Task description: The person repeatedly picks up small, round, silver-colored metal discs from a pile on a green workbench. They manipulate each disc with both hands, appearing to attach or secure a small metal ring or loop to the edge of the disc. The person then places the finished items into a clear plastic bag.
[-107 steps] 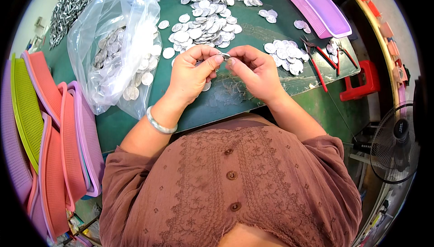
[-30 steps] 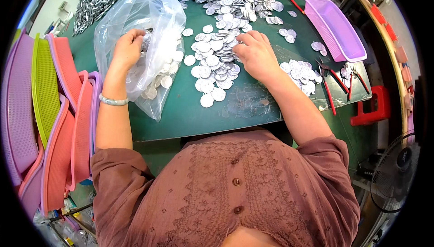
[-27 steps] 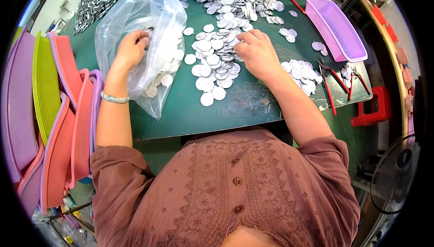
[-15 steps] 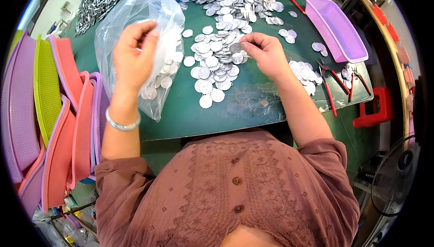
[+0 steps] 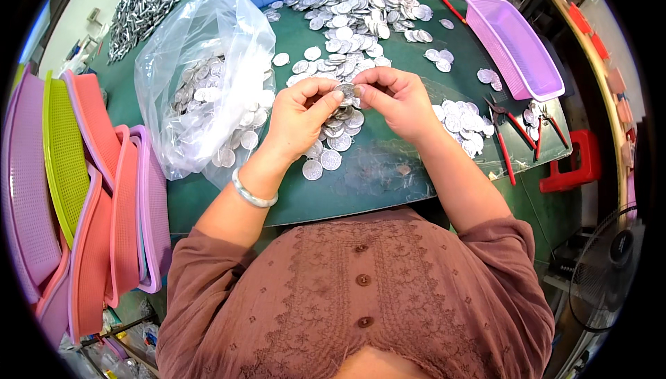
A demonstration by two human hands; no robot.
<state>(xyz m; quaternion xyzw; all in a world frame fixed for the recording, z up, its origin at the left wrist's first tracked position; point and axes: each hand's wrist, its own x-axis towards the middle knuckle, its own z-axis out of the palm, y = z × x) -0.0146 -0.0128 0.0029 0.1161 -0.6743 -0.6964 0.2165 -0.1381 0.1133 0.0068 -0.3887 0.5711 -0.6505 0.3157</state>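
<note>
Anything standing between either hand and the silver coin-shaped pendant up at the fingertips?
Nothing visible: the left hand and right hand meet at the silver coin-shaped pendant. The loose pendants lie below, and the clear plastic bag is off to the left.

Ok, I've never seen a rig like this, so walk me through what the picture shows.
There's no machine here: these are a person's bare left hand and right hand, pinching a silver-coloured medallion between them. A wide fisheye camera worn on the head looks down, so straight edges bend near the rim. On the green table lie loose medallions in heaps, a clear plastic bag holding more, a lilac plastic basket and red-handled pliers.
</note>
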